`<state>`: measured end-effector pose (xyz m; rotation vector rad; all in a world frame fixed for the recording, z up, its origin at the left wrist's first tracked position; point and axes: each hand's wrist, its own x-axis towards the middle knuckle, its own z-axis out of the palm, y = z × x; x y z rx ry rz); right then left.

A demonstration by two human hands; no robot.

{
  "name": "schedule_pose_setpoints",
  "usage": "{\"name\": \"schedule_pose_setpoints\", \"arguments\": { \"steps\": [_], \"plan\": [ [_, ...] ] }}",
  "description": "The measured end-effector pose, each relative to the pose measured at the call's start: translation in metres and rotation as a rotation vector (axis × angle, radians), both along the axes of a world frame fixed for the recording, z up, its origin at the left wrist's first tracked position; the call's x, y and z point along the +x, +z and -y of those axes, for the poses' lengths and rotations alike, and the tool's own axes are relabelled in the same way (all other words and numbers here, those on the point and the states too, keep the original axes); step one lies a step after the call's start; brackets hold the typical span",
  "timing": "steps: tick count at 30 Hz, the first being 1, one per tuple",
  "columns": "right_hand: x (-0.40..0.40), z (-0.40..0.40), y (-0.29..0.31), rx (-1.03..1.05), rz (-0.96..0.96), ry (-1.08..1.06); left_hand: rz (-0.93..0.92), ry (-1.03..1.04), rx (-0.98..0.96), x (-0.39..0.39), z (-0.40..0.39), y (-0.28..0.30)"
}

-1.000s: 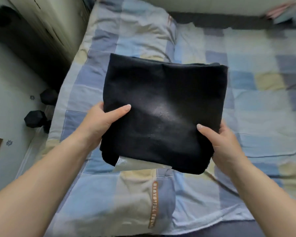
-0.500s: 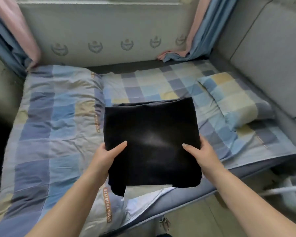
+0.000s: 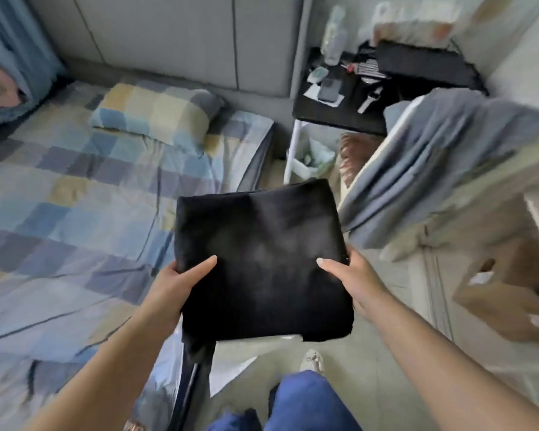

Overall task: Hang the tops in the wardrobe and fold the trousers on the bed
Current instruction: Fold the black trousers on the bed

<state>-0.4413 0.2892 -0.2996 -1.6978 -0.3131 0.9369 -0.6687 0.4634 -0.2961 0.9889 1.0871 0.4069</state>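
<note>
Got the folded black trousers (image 3: 262, 262) pinched at both sides, left hand (image 3: 176, 283) and right hand (image 3: 357, 279) each with thumb on top and fingers under. They're up in the air, just past the bed (image 3: 75, 231) edge, over the floor. Tip: keep them flat and level so the folds don't slide, then lower onto the quilt near the pillow (image 3: 156, 115).

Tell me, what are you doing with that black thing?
A person is holding folded black trousers in the air with both hands. The left hand grips one side and the right hand grips the other, thumbs lying on top. The trousers are already folded into a flat square. They hang over the edge of the bed with the checked cover, beside the floor, not resting on anything. A pillow lies at the head of the bed.
</note>
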Motion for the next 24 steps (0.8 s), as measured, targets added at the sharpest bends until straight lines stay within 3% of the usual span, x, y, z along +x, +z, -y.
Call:
{"name": "schedule_pose_setpoints", "arguments": {
  "steps": [13, 24],
  "plan": [
    [0.197, 0.275, 0.020, 0.015, -0.011, -0.628, 0.003, -0.653, 0.066, 0.350, 0.173, 0.021],
    [0.337, 0.387, 0.021, -0.051, 0.032, -0.964, -0.004, -0.933, 0.062, 0.572, 0.280, 0.018]
  ]
}}
